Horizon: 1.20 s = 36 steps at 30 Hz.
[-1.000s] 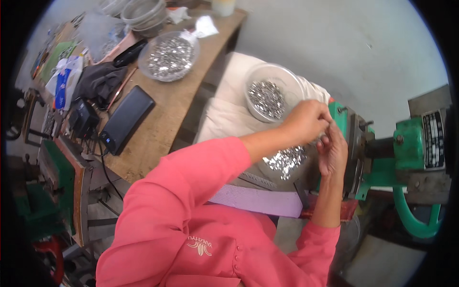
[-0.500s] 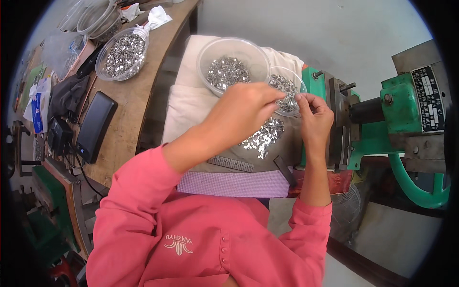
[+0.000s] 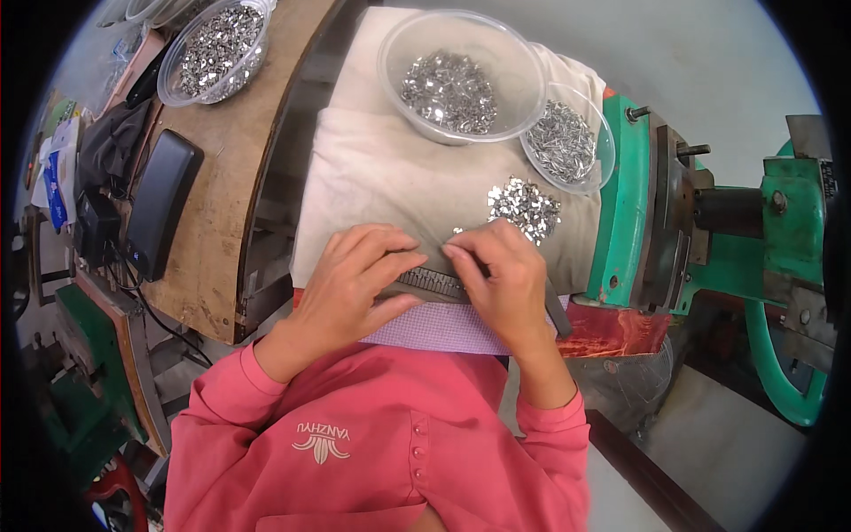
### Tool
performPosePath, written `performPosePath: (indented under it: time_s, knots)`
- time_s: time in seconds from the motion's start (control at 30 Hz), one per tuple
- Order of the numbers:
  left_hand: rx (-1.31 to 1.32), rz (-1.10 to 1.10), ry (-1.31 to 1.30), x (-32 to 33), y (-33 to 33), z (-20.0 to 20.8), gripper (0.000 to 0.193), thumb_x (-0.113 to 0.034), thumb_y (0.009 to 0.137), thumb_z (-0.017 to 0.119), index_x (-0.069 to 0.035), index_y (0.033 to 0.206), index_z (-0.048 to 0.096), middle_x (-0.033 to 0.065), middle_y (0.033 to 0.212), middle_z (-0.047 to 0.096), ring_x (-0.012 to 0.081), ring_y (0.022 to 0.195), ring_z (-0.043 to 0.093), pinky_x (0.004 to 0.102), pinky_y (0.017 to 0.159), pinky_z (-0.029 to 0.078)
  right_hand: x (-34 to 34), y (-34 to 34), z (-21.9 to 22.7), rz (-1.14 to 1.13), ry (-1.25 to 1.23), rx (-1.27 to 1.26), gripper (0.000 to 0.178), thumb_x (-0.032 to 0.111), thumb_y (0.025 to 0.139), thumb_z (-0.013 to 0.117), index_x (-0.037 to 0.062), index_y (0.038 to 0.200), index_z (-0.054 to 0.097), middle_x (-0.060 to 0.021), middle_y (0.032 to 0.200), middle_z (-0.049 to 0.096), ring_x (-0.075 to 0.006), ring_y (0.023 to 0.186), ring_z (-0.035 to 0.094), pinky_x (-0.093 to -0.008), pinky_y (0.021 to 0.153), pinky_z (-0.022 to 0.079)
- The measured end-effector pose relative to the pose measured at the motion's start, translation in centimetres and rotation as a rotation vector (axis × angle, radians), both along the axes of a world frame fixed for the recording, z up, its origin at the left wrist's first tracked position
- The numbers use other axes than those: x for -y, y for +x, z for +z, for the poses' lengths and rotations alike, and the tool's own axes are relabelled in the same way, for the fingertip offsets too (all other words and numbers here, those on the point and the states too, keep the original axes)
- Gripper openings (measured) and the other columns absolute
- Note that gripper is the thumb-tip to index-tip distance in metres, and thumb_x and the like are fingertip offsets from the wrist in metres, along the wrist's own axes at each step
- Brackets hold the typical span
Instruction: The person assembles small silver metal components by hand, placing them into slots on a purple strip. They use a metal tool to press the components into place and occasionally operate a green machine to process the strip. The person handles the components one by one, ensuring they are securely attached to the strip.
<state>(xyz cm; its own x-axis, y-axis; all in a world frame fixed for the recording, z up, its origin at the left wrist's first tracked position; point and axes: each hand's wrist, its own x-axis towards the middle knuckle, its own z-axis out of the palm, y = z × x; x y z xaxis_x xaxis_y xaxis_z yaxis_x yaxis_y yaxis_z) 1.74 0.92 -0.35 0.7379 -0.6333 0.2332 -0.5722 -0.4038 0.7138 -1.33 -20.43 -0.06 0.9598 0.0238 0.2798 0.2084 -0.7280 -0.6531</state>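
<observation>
A narrow toothed metal strip (image 3: 432,281) lies near the front edge of the cloth-covered work surface. My left hand (image 3: 350,279) is at its left end, fingers stretched and thumb apart, one on each side of the strip. Over the strip's right end, my right hand (image 3: 507,279) has thumb and forefinger curled together; whatever sits in the pinch is too small to make out. Just beyond the right hand lies a loose pile of small shiny metal pieces (image 3: 532,210). A dark bar (image 3: 558,310) shows partly beside the right wrist.
Behind the pile stand a large clear bowl (image 3: 523,62) and a smaller clear tub (image 3: 606,151), both holding metal parts. A green press (image 3: 620,213) borders the right side. On the wooden table (image 3: 222,191) at left are another bowl of parts (image 3: 253,69) and a black power bank (image 3: 164,204).
Both hands have come back from above the smaller tub to the toothed strip, the left hand moving left and nearer. The view has shifted, so the bowls appear higher up.
</observation>
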Motion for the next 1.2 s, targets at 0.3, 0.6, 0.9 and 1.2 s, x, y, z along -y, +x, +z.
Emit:
performPosePath:
  time_s: [0.3,0.6,0.9,1.2]
  knots:
    - [-0.031,-0.06,0.049,-1.0,0.3,0.0,0.033,-0.015,0.069,0.083,-0.007,0.097,0.068,0.0065,0.117,0.064,0.0308,0.119,0.059,0.0429,0.098,0.041,-0.5,0.2,0.8,0.048,-0.262,0.073,0.014,0.013,0.073,0.081,0.0135,0.084,0.073,0.0015,0.084,0.06,-0.0229,0.088,0.055,-0.0376,0.077,0.04]
    - [-0.006,0.219,0.018,-2.7,-2.6,-1.1,0.034,-0.01,0.072,0.081,-0.008,0.104,0.073,0.0063,0.117,0.07,0.0289,0.12,0.061,0.0424,0.098,0.042,-1.7,-0.6,1.2,-0.053,0.021,-0.173,0.009,0.016,0.075,0.082,0.0162,0.083,0.078,0.0044,0.094,0.064,-0.0223,0.102,0.046,-0.0394,0.092,0.029]
    - [0.017,0.274,-0.033,-2.1,-2.4,-1.4,0.026,-0.012,0.073,0.081,-0.011,0.098,0.075,0.0002,0.11,0.07,0.0224,0.115,0.063,0.0392,0.094,0.041,-3.7,0.5,1.7,0.047,0.013,-0.326,0.01,0.023,0.078,0.081,0.0156,0.084,0.079,0.0031,0.099,0.063,-0.0258,0.108,0.043,-0.0427,0.095,0.027]
    - [0.04,0.277,-0.07,-2.1,-2.4,-1.7,0.025,-0.011,0.072,0.081,-0.012,0.095,0.072,-0.0004,0.109,0.069,0.0225,0.114,0.064,0.0393,0.093,0.041,-4.1,0.5,1.5,0.04,-0.059,-0.315,0.01,0.024,0.075,0.083,0.017,0.082,0.08,0.001,0.101,0.062,-0.0266,0.109,0.043,-0.0434,0.095,0.027]
